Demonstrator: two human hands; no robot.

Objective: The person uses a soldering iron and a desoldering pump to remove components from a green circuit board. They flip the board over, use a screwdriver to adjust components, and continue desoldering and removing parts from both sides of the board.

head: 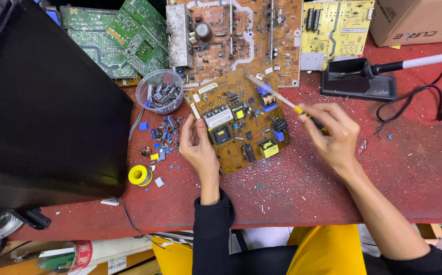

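- Black sleeves and yellow trousers fill the lower edge of the view, nearest the camera, with both forearms reaching up over a worn red workbench [409, 173].
- Left hand [198, 147] presses down on the near-left edge of a brown circuit board [238, 119], thumb on the board beside a black and yellow transformer, steadying it flat.
- Right hand [333, 135] is clenched around the yellow-and-black handle of a thin tool [277, 97], whose pale shaft slants up-left and meets the board near a copper-wound coil at its far edge.
- Judging by this, the work is at the stage of prying or probing a part on the board; the next move likely calls for steady pressure at the tip while the left hand stops the board sliding.
- A soldering iron [409, 63] rests in its black stand [356, 81], well to the right of the board.
- A clear cup of removed parts [161, 91], loose blue and black components [162, 140] and a yellow solder spool [140, 174] lie to the left.
- More boards, green, brown and yellow, crowd the bench's far side, with a cardboard box [414, 20] at the corner and a large black panel [42, 112] on the left.
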